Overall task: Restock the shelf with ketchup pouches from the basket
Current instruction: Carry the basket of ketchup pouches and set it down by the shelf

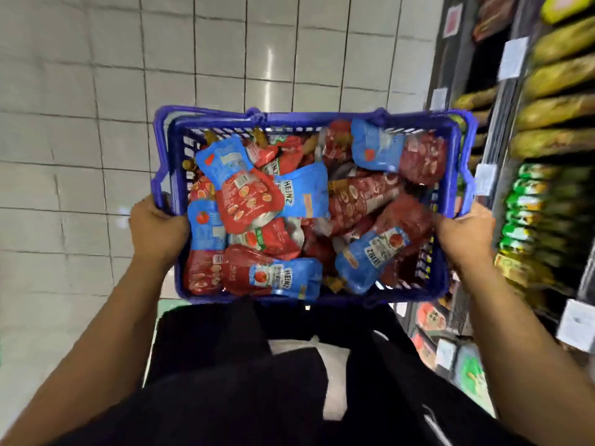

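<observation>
Both bare forearms reach forward from the near edge of the view, spread apart and angled slightly inward toward the far ends. The left hand (pixel 157 226) sits on the left, its back turned up, fingers curled around the rim of the basket (pixel 309 119) it grips (the fingertips themselves are hidden under the edge). The right hand (pixel 463 233) mirrors it on the right, knuckles up, fingers wrapped over the opposite rim. Both wrists are held roughly straight, level with each other.
</observation>
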`<state>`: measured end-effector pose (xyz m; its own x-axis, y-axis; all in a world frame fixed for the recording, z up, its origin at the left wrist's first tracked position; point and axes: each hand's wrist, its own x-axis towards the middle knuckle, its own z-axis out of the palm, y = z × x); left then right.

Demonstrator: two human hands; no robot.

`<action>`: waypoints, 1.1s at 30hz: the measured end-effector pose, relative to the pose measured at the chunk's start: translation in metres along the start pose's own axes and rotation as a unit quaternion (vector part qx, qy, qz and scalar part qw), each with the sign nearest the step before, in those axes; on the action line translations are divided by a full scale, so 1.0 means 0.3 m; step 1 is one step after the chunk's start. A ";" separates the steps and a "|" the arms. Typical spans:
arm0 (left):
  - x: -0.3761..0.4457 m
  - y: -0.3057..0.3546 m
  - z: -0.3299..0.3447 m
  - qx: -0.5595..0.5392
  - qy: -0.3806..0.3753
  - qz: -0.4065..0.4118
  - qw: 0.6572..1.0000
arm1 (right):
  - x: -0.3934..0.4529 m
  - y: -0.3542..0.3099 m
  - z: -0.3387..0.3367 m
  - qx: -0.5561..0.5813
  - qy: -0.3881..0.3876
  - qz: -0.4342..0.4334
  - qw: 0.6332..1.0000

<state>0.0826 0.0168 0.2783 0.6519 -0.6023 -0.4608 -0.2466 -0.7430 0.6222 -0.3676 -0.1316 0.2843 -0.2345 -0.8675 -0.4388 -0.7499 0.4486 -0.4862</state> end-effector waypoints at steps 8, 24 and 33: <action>0.182 0.249 -0.212 0.045 0.012 0.058 0.997 | -0.015 -0.295 -0.071 0.017 0.053 -0.021 0.998; 0.654 0.778 -0.207 0.055 0.061 0.007 0.997 | 0.654 -0.778 -0.106 0.043 0.000 0.003 0.999; 1.182 1.176 -0.244 0.017 0.074 -0.018 0.997 | 1.124 -1.327 -0.144 0.057 0.018 -0.022 0.998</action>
<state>0.2792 -0.4376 0.3806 0.7588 -0.5278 -0.3816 -0.2440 -0.7737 0.5847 -0.1748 -0.6120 0.3627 -0.2262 -0.8936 -0.3878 -0.6859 0.4288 -0.5880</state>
